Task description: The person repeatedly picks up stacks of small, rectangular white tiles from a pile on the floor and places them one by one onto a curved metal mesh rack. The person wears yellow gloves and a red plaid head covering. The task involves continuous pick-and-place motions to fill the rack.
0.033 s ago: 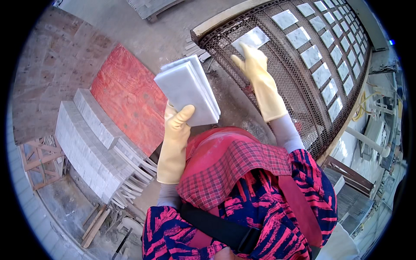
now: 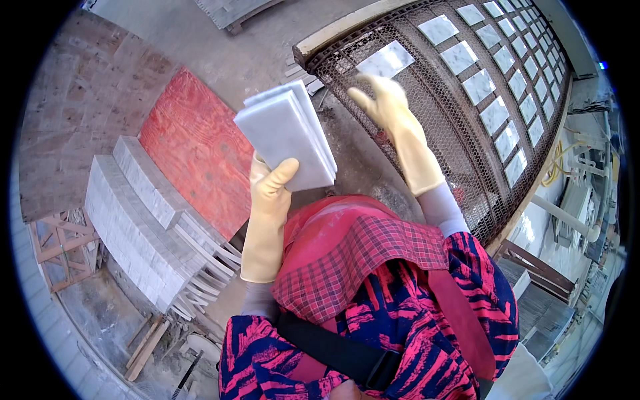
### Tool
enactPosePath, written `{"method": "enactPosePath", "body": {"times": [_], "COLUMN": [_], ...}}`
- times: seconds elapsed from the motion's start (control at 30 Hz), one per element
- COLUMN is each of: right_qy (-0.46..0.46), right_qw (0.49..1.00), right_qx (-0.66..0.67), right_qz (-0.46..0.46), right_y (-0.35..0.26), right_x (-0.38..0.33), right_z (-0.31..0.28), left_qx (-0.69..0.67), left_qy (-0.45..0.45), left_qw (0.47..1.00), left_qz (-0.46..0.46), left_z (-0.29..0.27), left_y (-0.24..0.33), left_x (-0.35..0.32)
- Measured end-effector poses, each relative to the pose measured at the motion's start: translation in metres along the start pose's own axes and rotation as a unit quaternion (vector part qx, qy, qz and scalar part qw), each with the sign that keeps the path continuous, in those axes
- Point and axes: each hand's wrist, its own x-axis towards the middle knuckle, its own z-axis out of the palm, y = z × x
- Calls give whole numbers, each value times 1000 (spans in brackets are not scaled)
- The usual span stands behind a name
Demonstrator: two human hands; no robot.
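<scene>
Left hand gripping tile stack, right hand near laid tile

No legible text, labels, numbers or signs.

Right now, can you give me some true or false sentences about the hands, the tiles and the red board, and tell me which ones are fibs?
1. The left hand holds a stack of tiles. True.
2. The right hand grips a tile. False: it is open and holds nothing, near a single tile lying on the wire mesh.
3. Both hands wear pale yellow gloves. True.
4. The red board is to the right of the wire mesh. False: it is to the left.
5. Many flat tiles are spread out in rows on the wire mesh. True.
</scene>
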Motion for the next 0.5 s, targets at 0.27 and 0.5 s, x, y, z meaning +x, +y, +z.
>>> {"method": "enactPosePath", "body": {"times": [0.27,0.5], "right_qy": [-181,-157], "right_qw": [786,761], "right_qx": [587,623], "right_qz": [70,92], "right_y": [-92,-95], "right_x": [-71,-103], "right_z": [11,-2], "left_qx": [92,156], "left_qy": [5,-104], "left_qw": [986,976], "left_qz": [140,113], "left_z": [35,39], "left_y": [16,19], "left_x": [23,9]}}
